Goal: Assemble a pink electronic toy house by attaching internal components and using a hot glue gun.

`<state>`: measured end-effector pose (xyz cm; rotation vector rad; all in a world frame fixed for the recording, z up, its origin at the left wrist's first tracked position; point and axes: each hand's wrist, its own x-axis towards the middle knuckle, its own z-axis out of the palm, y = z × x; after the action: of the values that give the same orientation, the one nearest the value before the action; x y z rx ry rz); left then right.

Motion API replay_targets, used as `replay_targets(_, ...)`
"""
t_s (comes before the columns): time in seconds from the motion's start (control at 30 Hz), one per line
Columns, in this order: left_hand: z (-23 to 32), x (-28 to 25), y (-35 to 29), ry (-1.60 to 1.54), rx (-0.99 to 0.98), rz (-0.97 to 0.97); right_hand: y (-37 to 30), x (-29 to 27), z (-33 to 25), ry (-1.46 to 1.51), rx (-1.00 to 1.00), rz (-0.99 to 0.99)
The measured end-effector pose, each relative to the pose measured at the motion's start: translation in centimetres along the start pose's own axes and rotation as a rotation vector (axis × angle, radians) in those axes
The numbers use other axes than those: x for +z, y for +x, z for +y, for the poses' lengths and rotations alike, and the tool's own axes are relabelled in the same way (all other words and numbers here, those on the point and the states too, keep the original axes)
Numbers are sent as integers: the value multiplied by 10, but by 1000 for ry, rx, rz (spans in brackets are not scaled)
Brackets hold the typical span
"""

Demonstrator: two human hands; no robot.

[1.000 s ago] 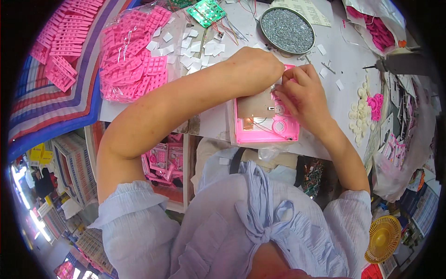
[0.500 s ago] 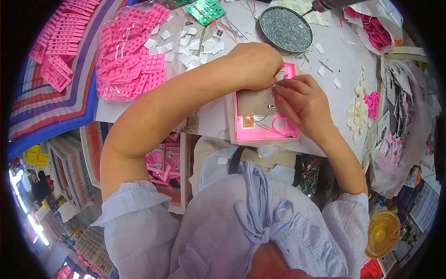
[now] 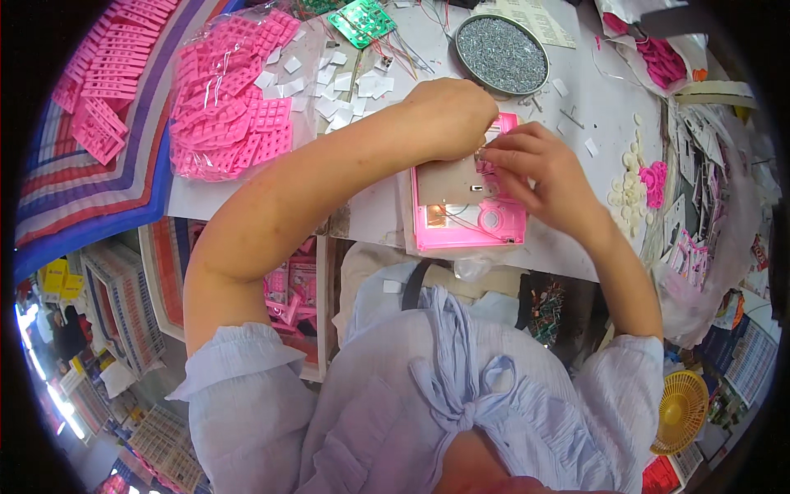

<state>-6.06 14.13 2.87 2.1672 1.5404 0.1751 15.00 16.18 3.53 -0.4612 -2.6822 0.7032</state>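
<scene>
A pink plastic casing (image 3: 469, 239) lies open on the table in front of me. Inside it sits a brown board (image 3: 447, 185), with thin wires and a round ring-shaped part below. My left hand (image 3: 461, 115) is closed over the casing's upper left part, its fingertips mostly hidden behind the hand. From the right, my right hand (image 3: 539, 169) reaches in with fingers bent and tips pinched together at the board's right edge, close to my left fingers. Whatever small thing either hand grips is too small or hidden to name.
A round dish of small screws (image 3: 502, 53) stands just beyond my hands. To the left are a clear bag of pink keypads (image 3: 234, 99), white paper pieces (image 3: 333, 107) and a green circuit board (image 3: 362, 22). Cream round parts (image 3: 632, 185) lie right. A blurred dark tool (image 3: 687, 18) hangs upper right.
The dark tool at the top has moved right, away from the screw dish. My right hand has its fingers slightly more spread over the casing. My left hand stays nearly in place.
</scene>
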Motion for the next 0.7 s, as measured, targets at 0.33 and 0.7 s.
replay_targets(0.33, -37, -13, -43, -199, -277, 559, 3, 20, -22, -226, 53, 32)
replay_targets(0.7, -34, 23, -43, -144, 62, 740, 26, -3, 3, 216, 304, 270)
